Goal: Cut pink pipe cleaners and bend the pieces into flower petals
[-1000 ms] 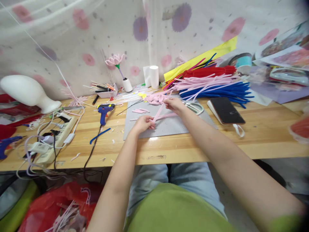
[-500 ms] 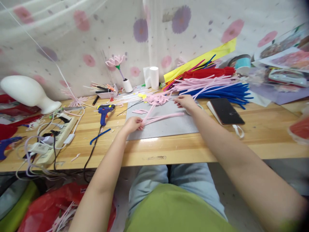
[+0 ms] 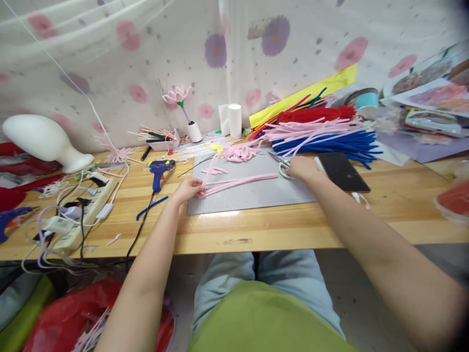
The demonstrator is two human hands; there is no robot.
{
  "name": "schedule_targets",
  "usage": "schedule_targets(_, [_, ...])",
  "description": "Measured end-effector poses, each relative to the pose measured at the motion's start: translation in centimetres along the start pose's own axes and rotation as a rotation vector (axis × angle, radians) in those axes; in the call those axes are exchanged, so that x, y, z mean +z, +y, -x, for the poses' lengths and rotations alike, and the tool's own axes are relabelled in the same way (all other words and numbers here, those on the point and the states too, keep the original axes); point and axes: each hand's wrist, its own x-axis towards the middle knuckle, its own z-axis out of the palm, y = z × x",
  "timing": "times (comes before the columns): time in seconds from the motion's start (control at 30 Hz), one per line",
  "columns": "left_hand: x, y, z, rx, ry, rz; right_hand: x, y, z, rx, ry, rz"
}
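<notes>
My left hand (image 3: pixel 192 188) is closed on the ends of several pink pipe cleaners (image 3: pixel 245 182), which stretch right across a grey mat (image 3: pixel 234 206); one strip angles up from the fingers. At the mat's right side, my right hand (image 3: pixel 303 169) has its fingers on the light handles of a pair of scissors (image 3: pixel 284 168), whose blades point up and left. Its fingertips are partly hidden by the hand itself. Short pink pieces (image 3: pixel 215 170) lie above the left hand, and a heap of curled pink pipe cleaners (image 3: pixel 240 153) rests at the mat's back edge.
A blue glue gun (image 3: pixel 159 172) with its cord lies left of the mat, near a power strip (image 3: pixel 88 212). Bundles of blue pipe cleaners (image 3: pixel 330 145) and a dark phone (image 3: pixel 344 172) are at right. A pink flower (image 3: pixel 178 97) stands in a white holder at the back.
My right hand has moved right and down onto the scissors, which now show beside it. My left hand has shifted slightly left with the pink pipe cleaners; the mat looks slightly turned.
</notes>
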Motion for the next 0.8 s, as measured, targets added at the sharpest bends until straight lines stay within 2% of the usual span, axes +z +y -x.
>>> schedule_targets(0.1, [-0.2, 0.1, 0.0, 0.011, 0.034, -0.001, -0.8, 1.3, -0.5, -0.041, -0.075, -0.266])
schedule_targets(0.2, [-0.1, 0.4, 0.0, 0.005, 0.023, -0.025, -1.2, 2.6, -0.7, -0.135, -0.284, -0.821])
schedule_targets(0.27, [0.0, 0.7, 0.0, -0.009, 0.008, -0.045, -1.2, 2.5, -0.4, -0.206, -0.445, -1.143])
schedule_targets(0.33, [0.0, 0.7, -0.2, -0.009, -0.019, -0.066, -1.0, 1.1, 0.3, -0.254, -0.561, -1.343])
schedule_targets(0.47, [0.0, 0.5, -0.3, 0.019, -0.049, -0.092, 0.2, -4.1, 1.8, -0.281, -0.744, -1.694])
schedule_targets(0.57, [0.0, 0.4, -0.1, 0.013, -0.046, -0.095, 1.1, -7.6, 2.1, -0.278, -0.978, -1.783])
schedule_targets(0.67, [0.0, 0.3, 0.2, 0.000, -0.020, -0.082, 1.7, -9.6, 1.8, -0.350, -1.224, -1.769])
schedule_targets(0.8, [0.0, 0.2, 0.4, 0.001, -0.002, -0.077, 2.1, -10.8, 1.7, -0.420, -1.371, -1.736])
